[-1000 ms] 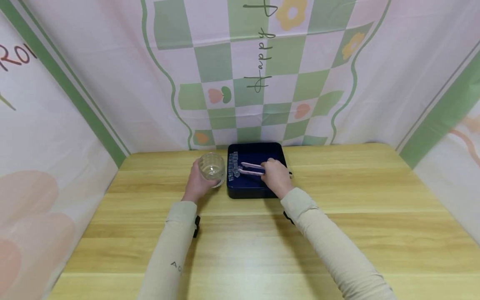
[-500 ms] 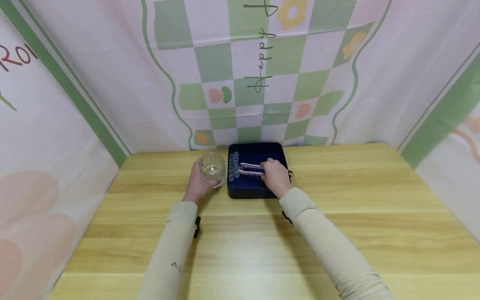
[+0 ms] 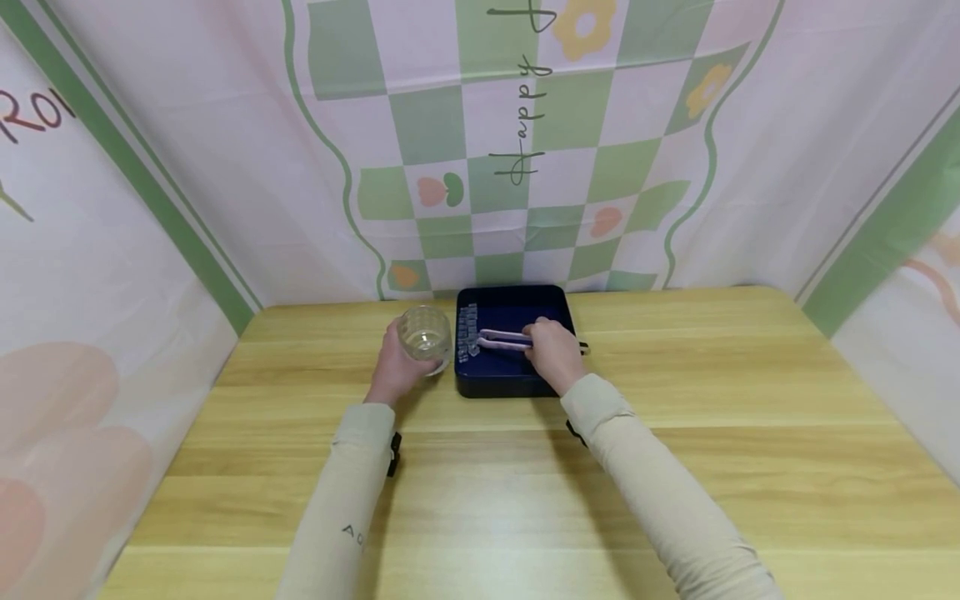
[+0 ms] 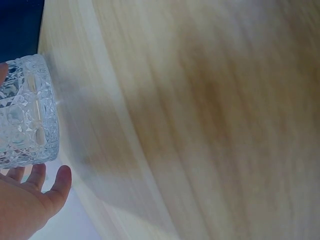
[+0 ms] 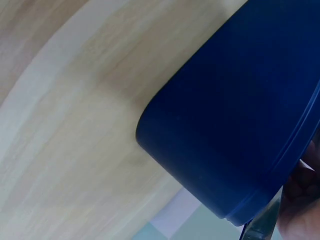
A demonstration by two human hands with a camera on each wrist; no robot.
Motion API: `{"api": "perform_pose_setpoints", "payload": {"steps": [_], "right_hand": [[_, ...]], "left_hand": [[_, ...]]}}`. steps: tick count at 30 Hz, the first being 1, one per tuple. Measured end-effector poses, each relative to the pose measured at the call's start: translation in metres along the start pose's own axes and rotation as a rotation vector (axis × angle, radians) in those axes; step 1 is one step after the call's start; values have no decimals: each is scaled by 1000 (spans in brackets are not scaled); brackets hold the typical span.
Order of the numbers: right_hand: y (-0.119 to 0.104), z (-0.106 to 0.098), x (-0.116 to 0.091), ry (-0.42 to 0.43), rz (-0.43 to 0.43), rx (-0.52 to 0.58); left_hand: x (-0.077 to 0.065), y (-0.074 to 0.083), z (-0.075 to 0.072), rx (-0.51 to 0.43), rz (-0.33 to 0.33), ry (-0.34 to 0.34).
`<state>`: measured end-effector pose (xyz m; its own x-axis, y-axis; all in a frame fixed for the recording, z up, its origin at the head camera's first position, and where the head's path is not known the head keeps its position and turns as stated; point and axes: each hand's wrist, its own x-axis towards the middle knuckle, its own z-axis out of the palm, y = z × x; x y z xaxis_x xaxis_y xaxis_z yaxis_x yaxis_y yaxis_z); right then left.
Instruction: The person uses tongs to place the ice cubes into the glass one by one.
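Note:
A clear patterned glass [image 3: 424, 333] stands just left of a dark blue tray. My left hand [image 3: 392, 367] grips it from the left, thumb in front; in the left wrist view its cut texture [image 4: 30, 115] shows beside the fingers [image 4: 61, 185]. Over the tray [image 3: 491, 387] my right hand [image 3: 553, 357] holds pink-tipped tongs [image 3: 506, 338], their arms nearly together. The tips point left, right at several small clear pieces [image 3: 467, 325] lined up along the tray's left side. In the right wrist view, the tray wall [image 5: 225, 115] hides most of the right hand [image 5: 302, 215]; a shiny tongs end [image 5: 264, 220] sticks out.
The wooden table [image 3: 480, 500] extends in front and to both sides. Behind the tray hangs a checkered printed cloth [image 3: 498, 225], close to the table's back edge. More printed cloth [image 3: 90, 275] hangs at the left and right sides.
The tongs' arms have come closer together, with their tips still by the clear pieces. The left hand and the glass have not visibly moved.

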<state>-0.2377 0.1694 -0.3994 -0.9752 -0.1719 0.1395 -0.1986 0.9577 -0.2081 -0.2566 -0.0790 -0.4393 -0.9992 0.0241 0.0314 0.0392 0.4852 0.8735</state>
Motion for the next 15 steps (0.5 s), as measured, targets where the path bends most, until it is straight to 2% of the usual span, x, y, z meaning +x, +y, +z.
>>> {"api": "perform_pose_setpoints", "payload": {"steps": [9, 15], "right_hand": [[5, -4, -1, -29, 1, 37], [11, -7, -1, -38, 34, 83]], "left_hand": [[1, 1, 1, 0, -6, 1], [-2, 2, 0, -8, -9, 1]]}}
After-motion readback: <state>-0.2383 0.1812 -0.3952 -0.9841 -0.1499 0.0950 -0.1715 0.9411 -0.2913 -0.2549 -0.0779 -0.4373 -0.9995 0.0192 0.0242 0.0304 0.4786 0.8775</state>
